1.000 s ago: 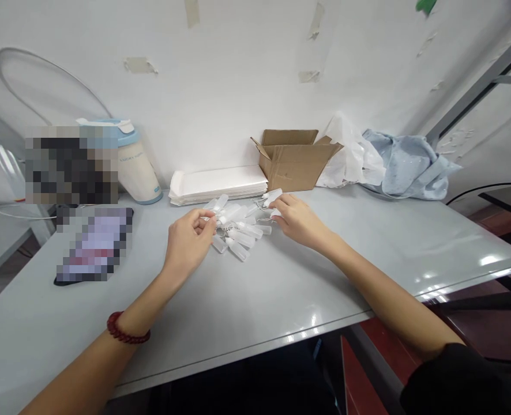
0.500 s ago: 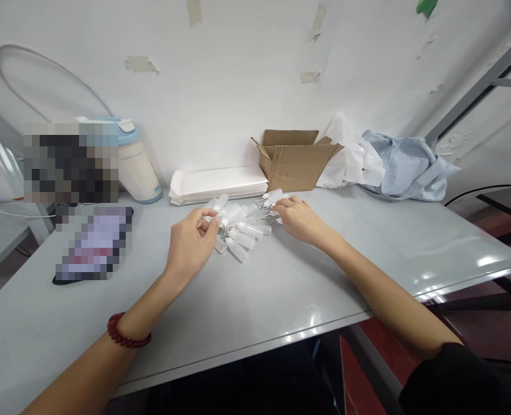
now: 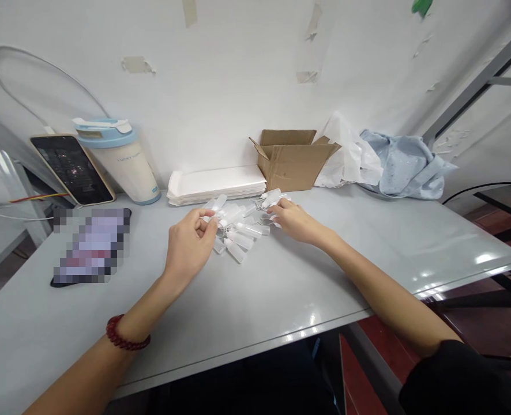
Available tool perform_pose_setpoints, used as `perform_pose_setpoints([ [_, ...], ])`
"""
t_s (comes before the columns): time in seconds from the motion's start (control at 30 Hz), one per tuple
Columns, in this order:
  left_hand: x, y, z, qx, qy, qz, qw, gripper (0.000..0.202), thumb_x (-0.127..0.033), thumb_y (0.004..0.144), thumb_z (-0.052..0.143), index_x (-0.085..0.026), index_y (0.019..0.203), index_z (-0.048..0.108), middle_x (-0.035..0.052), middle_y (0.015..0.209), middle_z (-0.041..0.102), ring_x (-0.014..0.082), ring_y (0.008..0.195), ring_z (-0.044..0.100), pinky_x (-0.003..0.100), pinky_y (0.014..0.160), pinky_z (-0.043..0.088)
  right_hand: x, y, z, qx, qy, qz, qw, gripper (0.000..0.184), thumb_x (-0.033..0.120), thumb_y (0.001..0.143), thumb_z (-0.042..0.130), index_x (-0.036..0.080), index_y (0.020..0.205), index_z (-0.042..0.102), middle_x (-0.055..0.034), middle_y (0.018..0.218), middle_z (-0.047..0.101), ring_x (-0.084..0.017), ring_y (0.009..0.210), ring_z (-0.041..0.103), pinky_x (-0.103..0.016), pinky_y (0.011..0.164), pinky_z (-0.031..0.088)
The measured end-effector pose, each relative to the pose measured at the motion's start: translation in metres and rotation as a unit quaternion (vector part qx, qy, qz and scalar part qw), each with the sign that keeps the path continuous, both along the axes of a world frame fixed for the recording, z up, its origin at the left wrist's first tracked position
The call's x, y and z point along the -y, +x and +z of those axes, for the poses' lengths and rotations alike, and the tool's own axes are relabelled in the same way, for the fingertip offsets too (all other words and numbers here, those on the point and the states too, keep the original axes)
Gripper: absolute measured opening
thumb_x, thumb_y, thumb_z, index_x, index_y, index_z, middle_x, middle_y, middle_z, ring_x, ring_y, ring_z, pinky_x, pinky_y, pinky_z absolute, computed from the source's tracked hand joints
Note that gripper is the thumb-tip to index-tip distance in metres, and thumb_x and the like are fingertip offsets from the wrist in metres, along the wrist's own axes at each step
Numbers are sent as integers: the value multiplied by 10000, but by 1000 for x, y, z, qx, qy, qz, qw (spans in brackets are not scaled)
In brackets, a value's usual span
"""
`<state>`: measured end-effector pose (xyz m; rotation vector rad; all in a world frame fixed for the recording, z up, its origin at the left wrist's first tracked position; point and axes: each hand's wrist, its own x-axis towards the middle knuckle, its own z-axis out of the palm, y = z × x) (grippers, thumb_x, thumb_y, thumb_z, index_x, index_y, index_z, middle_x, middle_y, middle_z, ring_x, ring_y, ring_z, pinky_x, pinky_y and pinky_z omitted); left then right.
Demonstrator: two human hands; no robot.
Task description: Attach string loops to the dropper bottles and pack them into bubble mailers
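At the centre of the frame we see a heap of small translucent bottles (image 3: 239,226) with thin cords, on a grey table (image 3: 255,305). Our left hand (image 3: 192,239) meets its left edge, thumb and forefinger close together; our right hand (image 3: 296,222) curls at its right edge. We cannot tell whether either clamps anything. Behind sit a white stack (image 3: 221,183) and an open cardboard box (image 3: 294,167).

Tubes (image 3: 237,252) lie on the table (image 3: 255,300), between left hand (image 3: 191,239) and right hand (image 3: 296,222); envelope stack (image 3: 218,182) behind the tubes; carton (image 3: 296,168) right of the stack; cup (image 3: 130,173) at left.
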<state>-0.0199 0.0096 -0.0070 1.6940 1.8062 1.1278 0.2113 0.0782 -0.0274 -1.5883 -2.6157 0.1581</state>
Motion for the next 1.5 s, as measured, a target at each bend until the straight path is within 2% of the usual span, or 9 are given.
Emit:
perform_pose_setpoints([
  [0.1, 0, -1, 1, 6, 6, 4, 1000, 223, -371, 805, 536, -205, 928, 618, -46, 548, 556, 158, 508, 546, 286, 602, 432, -1, 0, -1, -27, 2, 8, 1000, 324, 93, 894, 416, 136, 1193, 533, -144, 1093, 513, -205, 895, 535, -349, 817, 398],
  [0.27, 0, -2, 1, 14, 14, 13, 1000, 201, -370, 807, 533, -219, 916, 607, -48, 543, 560, 159, 507, 543, 287, 593, 433, 0, 0, 1, -114, 58, 28, 991, 283, 104, 898, 399, 123, 1142, 542, -144, 1101, 511, -194, 882, 542, -332, 791, 431],
  [0.5, 6, 3, 4, 50, 55, -3, 997, 168, -360, 817, 526, -225, 874, 608, -47, 530, 519, 134, 460, 501, 259, 493, 401, 9, -5, 10, -289, 113, 45, 949, 209, 185, 921, 392, 170, 1025, 572, -102, 998, 562, -189, 893, 551, -332, 787, 457],
  [0.6, 9, 6, 4, 60, 54, -52, 995, 194, -353, 828, 531, -202, 920, 610, -42, 567, 532, 122, 487, 513, 247, 513, 421, 18, -10, 15, -349, 70, 60, 933, 177, 219, 928, 412, 176, 994, 571, -76, 942, 584, -155, 775, 565, -310, 731, 472],
  [0.7, 10, 8, 1, 68, 26, -112, 991, 288, -368, 833, 542, -193, 1056, 591, -13, 680, 606, 129, 536, 559, 256, 558, 464, 27, -16, 18, -415, -20, 75, 907, 169, 251, 929, 430, 170, 989, 565, -50, 910, 590, -98, 612, 542, -268, 619, 473],
  [0.8, 10, 9, -1, 61, -14, -155, 986, 397, -406, 823, 555, -198, 1161, 571, 26, 812, 659, 138, 547, 589, 265, 552, 486, 34, -19, 21, -456, -90, 88, 881, 189, 296, 929, 438, 166, 983, 564, -37, 898, 593, -72, 560, 524, -243, 558, 461],
  [1.0, 11, 12, -4, 44, -63, -210, 975, 323, -439, 820, 550, -212, 1019, 665, 39, 829, 695, 147, 530, 603, 265, 516, 498, 40, -23, 24, -501, -134, 101, 849, 220, 355, 909, 483, 166, 960, 584, -22, 866, 591, -59, 568, 508, -225, 531, 456],
  [1.2, 9, 11, -8, 42, -58, -216, 974, 221, -385, 830, 548, -212, 871, 679, 26, 765, 690, 156, 613, 612, 246, 538, 483, 41, -22, 25, -516, -155, 92, 838, 222, 356, 909, 491, 163, 952, 592, -5, 821, 571, -47, 537, 504, -217, 502, 429],
  [1.5, 10, 11, 2, 29, -57, -206, 976, 236, -386, 809, 559, -209, 694, 665, -12, 571, 615, 131, 483, 532, 247, 499, 436, 37, -21, 26, -540, -133, 65, 828, 236, 393, 885, 531, 167, 903, 594, 15, 774, 559, -37, 498, 463, -198, 447, 403],
])
